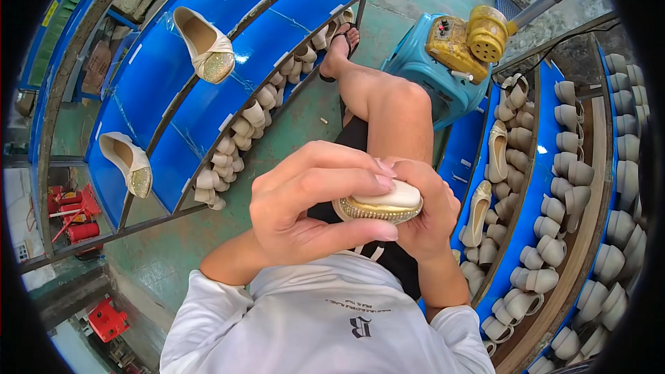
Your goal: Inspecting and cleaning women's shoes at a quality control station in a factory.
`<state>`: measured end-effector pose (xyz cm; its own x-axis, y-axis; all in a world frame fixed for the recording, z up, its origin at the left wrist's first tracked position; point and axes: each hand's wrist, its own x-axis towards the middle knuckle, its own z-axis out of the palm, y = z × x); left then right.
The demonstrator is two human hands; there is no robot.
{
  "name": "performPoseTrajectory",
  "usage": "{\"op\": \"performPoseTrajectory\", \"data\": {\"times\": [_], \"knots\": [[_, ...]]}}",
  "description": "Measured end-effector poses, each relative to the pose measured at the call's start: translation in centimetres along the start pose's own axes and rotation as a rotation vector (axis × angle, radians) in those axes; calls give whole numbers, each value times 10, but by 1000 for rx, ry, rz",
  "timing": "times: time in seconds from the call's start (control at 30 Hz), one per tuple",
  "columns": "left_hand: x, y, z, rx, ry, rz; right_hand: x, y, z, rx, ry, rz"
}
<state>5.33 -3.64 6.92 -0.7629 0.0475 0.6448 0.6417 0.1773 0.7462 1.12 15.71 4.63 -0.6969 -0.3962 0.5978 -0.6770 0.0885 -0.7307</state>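
Observation:
Above my lap, both hands hold a flat shoe (385, 209). Its pale cream underside is turned up, and a gold edge with a band of sparkling studs runs along the side towards me. My left hand (298, 194) pinches it, thumb on the near side and fingertips on top. My right hand (428, 211) closes round its other end, so much of the shoe is hidden. On the blue shelf to the left lie two cream flats with glittery gold toes, one shoe (204, 45) farther away and one shoe (128, 163) nearer.
Blue shelving (277, 14) at the left bears rows of pale shoes (242, 125) low down. At the right, another rack (547, 131) carries many shoes, with glitter-toed flats (478, 215) among them. A yellow machine with a pipe (457, 45) rests on a light-blue plastic stool (409, 55) ahead.

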Motion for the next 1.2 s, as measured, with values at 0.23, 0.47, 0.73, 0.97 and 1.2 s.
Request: {"op": "performPoseTrajectory", "data": {"times": [0.23,0.47,0.73,0.97,1.2], "knots": [[2,6,3,94,38,24,-2,-5,-6,-44,-74,32],[-8,-1,4,-15,106,-49,0,-11,-2,-44,20,58],[-25,-2,7,-200,218,-189,11,-13,-21,-345,-66,-156],[-17,4,-2,-75,97,-109,14,-20,-22,-363,-116,-175],[-15,1,-6,95,76,31,12,-21,-19,-344,-132,-133]]}}
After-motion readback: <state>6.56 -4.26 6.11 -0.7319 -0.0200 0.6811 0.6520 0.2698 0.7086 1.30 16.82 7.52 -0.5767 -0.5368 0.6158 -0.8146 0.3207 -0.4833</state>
